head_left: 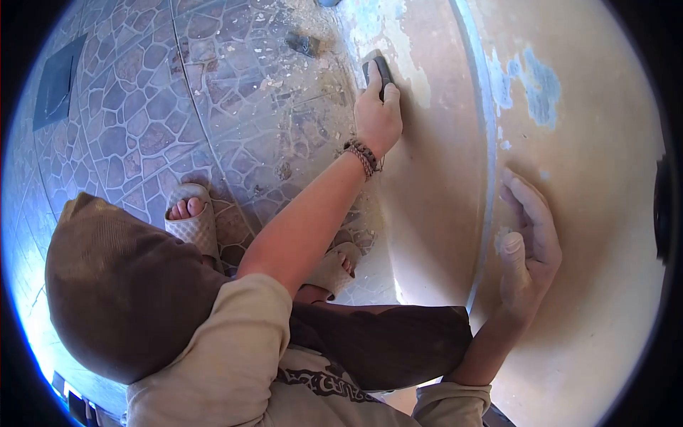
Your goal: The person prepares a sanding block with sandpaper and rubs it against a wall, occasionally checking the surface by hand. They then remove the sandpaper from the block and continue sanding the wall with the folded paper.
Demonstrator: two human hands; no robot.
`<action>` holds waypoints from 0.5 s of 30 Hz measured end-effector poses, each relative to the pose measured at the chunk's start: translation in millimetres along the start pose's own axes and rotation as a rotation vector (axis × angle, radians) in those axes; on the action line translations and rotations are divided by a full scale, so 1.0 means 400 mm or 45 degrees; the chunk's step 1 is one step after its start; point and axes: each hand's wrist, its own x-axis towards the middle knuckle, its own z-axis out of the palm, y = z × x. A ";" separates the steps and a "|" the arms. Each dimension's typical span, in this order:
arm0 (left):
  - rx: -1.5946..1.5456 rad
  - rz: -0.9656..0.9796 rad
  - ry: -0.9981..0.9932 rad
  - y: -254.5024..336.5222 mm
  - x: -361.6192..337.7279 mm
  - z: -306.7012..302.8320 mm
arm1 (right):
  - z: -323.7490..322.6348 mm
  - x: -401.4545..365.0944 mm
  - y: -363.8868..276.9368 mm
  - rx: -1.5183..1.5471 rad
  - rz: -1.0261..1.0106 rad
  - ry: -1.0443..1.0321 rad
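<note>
My left hand (378, 117), with a braided bracelet (363, 156) at the wrist, holds a small dark block (384, 73) against the lower part of the wall (441, 142), close to the floor. Its index finger lies stretched along the block and its thumb is at the side. My right hand (532, 245) is raised beside the upper wall, right of the pale ridge (486, 128). Its fingers are curved and apart from the thumb, and nothing shows in it. Whether its fingertips touch the wall is unclear.
Pale blue patches (541, 89) show on the wall. The stone-patterned floor (135, 107) carries scattered chips and dust. A dark lump (302, 44) lies near the wall's base, and a dark square plate (59, 84) is at far left. My sandaled feet (192, 220) and dark-clothed knees (128, 285) are below.
</note>
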 end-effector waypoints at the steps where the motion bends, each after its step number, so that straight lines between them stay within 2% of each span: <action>1: -0.049 -0.035 -0.029 0.009 0.009 -0.004 | -0.007 -0.006 0.003 -0.010 0.008 -0.020; 3: 0.119 -0.015 -0.078 0.032 -0.104 0.008 | -0.001 -0.001 0.003 0.045 0.032 -0.006; 4: 0.241 0.290 0.111 0.009 -0.181 0.038 | 0.001 0.003 0.004 0.069 0.051 -0.005; 6: 0.267 0.542 0.266 0.021 -0.199 0.056 | 0.001 0.027 0.015 0.020 0.000 -0.062; 7: 0.182 0.479 0.220 0.030 -0.188 0.054 | 0.003 0.033 0.021 -0.005 -0.010 -0.091; 9: 0.074 0.112 -0.013 0.055 -0.124 0.023 | 0.010 0.039 0.021 0.076 0.035 -0.073; 10: 0.142 0.161 0.024 0.026 -0.040 0.017 | 0.012 0.036 0.020 0.116 0.061 -0.057; 11: -0.134 -0.026 -0.062 0.086 0.031 -0.025 | 0.012 0.030 0.024 0.118 0.072 -0.060; 12: -0.161 0.123 0.045 0.081 0.098 -0.034 | 0.011 0.022 0.026 0.119 0.078 -0.064; 14: -0.165 -0.031 -0.049 0.074 0.084 -0.029 | 0.002 0.017 0.023 0.109 0.071 -0.075; 15: 0.004 0.042 -0.041 0.079 0.025 -0.016 | -0.002 0.020 0.023 0.099 0.063 -0.084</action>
